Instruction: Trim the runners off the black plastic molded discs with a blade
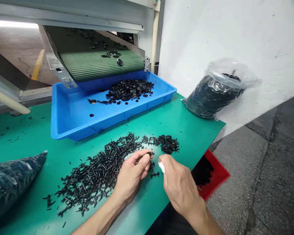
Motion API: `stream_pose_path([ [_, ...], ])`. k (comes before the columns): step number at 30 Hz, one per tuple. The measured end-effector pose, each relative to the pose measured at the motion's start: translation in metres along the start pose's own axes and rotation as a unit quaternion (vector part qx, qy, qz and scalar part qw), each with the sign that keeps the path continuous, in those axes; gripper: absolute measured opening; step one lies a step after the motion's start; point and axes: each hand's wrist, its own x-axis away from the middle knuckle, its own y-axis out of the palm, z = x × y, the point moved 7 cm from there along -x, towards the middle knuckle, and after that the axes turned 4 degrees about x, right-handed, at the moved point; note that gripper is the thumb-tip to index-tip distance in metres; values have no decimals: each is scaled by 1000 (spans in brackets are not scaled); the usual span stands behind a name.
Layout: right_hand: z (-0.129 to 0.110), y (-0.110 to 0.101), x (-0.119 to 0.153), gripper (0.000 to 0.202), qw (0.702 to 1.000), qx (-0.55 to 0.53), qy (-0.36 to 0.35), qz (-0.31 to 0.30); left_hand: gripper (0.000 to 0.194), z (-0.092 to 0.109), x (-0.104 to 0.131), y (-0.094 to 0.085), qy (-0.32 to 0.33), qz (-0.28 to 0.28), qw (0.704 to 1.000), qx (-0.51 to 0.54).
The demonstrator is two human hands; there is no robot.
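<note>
Pinching 1 black part (149, 153) with finger and thumb, the left hand (131, 171) could drop it if they slip; the right hand (178, 184) curls by a white thing (161, 167), its grip unclear.

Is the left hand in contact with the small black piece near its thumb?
Touching. The head view shows the left hand pinching the small black piece between thumb and forefinger.
</note>
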Motion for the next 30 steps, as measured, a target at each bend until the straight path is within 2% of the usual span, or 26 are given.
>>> stream_pose_path([
  [3,-9,2,1,21,999,35,-22,7,29,0,1,1,10,7,1000,2],
  [10,-13,7,-2,21,1000,25,-8,0,34,-5,2,-1,-3,22,1000,-18],
  [15,-15,8,-4,22,1000,8,9,5,31,6,7,-1,45,20,988,-146],
  [17,-11,10,-7,23,999,-19,28,-23,26,15,10,0,87,22,970,-224],
  [19,-5,13,-12,24,993,-81,40,-77,23,23,11,2,126,11,952,-279],
  [21,1,17,-17,23,975,-168,49,-135,23,23,11,3,130,-7,946,-298],
  [23,11,17,-21,22,955,-242,66,-157,26,18,8,0,105,-9,954,-280],
  [25,24,14,-25,22,943,-282,92,-149,27,13,4,-5,77,2,971,-227],
  [28,37,12,-27,24,930,-326,112,-129,25,12,-2,-6,50,11,994,-93],
  [30,43,9,-25,24,913,-375,124,-103,22,14,-4,-4,22,14,1000,3],
])
